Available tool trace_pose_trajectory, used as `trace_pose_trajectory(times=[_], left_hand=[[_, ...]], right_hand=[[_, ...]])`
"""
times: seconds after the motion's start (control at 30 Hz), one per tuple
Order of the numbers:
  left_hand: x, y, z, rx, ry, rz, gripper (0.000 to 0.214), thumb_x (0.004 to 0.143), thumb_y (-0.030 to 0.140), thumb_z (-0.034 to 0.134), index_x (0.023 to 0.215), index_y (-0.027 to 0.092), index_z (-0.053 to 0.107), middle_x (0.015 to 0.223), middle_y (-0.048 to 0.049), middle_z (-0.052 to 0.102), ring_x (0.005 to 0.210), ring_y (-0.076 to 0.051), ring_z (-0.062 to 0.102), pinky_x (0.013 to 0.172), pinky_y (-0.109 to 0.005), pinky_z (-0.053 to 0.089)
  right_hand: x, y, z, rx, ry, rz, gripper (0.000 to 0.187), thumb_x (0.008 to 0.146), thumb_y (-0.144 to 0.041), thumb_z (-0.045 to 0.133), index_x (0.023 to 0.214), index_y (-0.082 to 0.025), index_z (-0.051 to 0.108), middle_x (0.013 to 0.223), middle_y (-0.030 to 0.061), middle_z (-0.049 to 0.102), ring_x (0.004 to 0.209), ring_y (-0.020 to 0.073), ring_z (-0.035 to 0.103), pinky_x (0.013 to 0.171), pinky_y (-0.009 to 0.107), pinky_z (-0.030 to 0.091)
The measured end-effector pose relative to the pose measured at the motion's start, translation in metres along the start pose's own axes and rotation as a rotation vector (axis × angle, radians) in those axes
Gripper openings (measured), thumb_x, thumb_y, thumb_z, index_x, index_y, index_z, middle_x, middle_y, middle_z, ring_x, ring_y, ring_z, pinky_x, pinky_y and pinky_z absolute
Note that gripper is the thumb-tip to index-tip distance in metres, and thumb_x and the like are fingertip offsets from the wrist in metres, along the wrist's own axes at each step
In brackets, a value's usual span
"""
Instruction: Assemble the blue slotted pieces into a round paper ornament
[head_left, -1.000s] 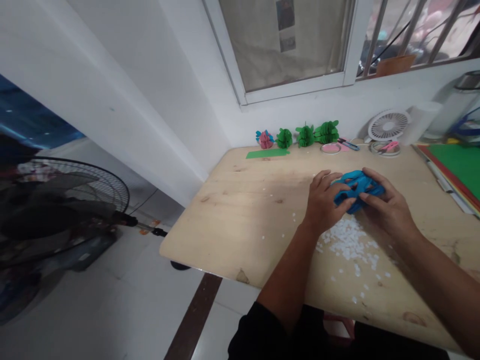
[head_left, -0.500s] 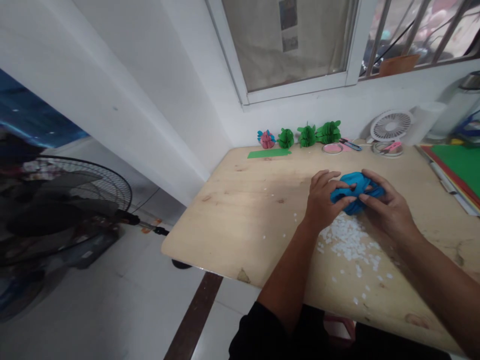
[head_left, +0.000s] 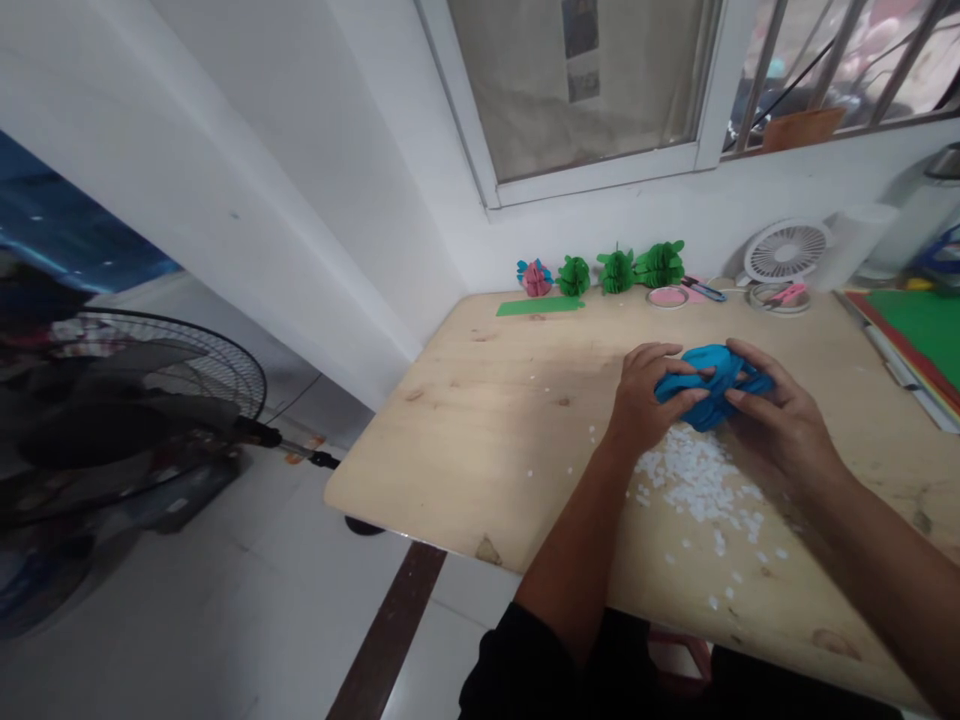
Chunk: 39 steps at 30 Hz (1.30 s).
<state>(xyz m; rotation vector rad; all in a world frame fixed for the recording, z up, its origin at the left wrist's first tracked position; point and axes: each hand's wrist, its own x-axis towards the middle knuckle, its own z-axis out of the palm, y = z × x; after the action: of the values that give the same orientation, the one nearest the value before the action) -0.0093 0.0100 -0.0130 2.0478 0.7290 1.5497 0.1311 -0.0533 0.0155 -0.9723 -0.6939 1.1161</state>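
Person's bare left hand (head_left: 646,397) and bare right hand (head_left: 791,420) held a bright blue, rounded piece of looped strips (head_left: 712,362) between them, over scattered small white flakes (head_left: 697,482) on a pale wooden table (head_left: 442,440). Along the back: pink-and-blue folded figure (head_left: 535,279), three green folded figures (head_left: 618,273), flat green strip (head_left: 534,307) in front. Small white round fan (head_left: 787,251) stood farther right.

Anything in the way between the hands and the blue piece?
Nothing visible: left hand and right hand both have fingers directly on the blue piece. The white bits lie on the table, not in between.
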Motion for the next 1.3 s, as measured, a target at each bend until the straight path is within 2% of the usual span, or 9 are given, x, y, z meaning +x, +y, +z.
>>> trace_pose_trajectory(times=[0.13, 0.33, 0.63, 1.03, 1.3], left_hand=[[0.0001, -0.0002, -0.0001, -0.01, 0.017, -0.002, 0.019, 0.081, 0.033, 0.074, 0.094, 0.021, 0.069, 0.114, -0.0092, 0.068, 0.115, -0.023, 0.061, 0.104, -0.044, 0.048], [0.0001, 0.0001, 0.0011, 0.087, 0.051, 0.065, 0.003, 0.085, 0.024, 0.068, 0.086, 0.021, 0.069, 0.113, -0.0086, 0.07, 0.116, -0.022, 0.06, 0.106, -0.046, 0.047], [-0.0008, 0.0039, 0.0034, 0.237, 0.072, 0.102, 0.008, 0.083, 0.014, 0.064, 0.08, 0.022, 0.065, 0.112, -0.0076, 0.07, 0.119, -0.022, 0.058, 0.105, -0.046, 0.048], [0.0008, -0.0004, 0.0008, 0.061, 0.063, -0.029, 0.007, 0.081, 0.015, 0.066, 0.078, 0.021, 0.064, 0.112, -0.0086, 0.07, 0.118, -0.023, 0.059, 0.107, -0.049, 0.046], [0.0015, 0.0047, -0.0012, -0.002, 0.049, -0.081, 0.007, 0.081, 0.014, 0.065, 0.078, 0.02, 0.065, 0.111, -0.0092, 0.07, 0.112, -0.022, 0.063, 0.103, -0.045, 0.048]], right_hand=[[0.0002, -0.0008, 0.0011, 0.017, 0.006, 0.011, 0.057, 0.053, -0.019, 0.087, 0.107, -0.032, 0.076, 0.09, -0.0015, 0.065, 0.079, 0.0096, 0.059, 0.071, 0.016, 0.051], [-0.0009, -0.0019, 0.0026, -0.004, 0.021, 0.017, 0.058, 0.05, -0.02, 0.089, 0.105, -0.033, 0.077, 0.086, -0.0026, 0.064, 0.075, 0.0084, 0.057, 0.068, 0.015, 0.05], [-0.0002, 0.0005, 0.0029, -0.019, 0.02, 0.019, 0.056, 0.049, -0.019, 0.087, 0.102, -0.033, 0.078, 0.083, -0.003, 0.061, 0.075, 0.0087, 0.057, 0.067, 0.015, 0.05], [-0.0013, -0.0017, 0.0026, -0.073, 0.004, -0.002, 0.05, 0.056, -0.019, 0.083, 0.104, -0.032, 0.075, 0.085, -0.001, 0.061, 0.075, 0.0125, 0.058, 0.065, 0.021, 0.051], [-0.0023, -0.0035, 0.0049, -0.005, 0.012, 0.037, 0.052, 0.053, -0.017, 0.084, 0.102, -0.031, 0.077, 0.086, -0.0015, 0.063, 0.076, 0.0114, 0.057, 0.069, 0.021, 0.051]])
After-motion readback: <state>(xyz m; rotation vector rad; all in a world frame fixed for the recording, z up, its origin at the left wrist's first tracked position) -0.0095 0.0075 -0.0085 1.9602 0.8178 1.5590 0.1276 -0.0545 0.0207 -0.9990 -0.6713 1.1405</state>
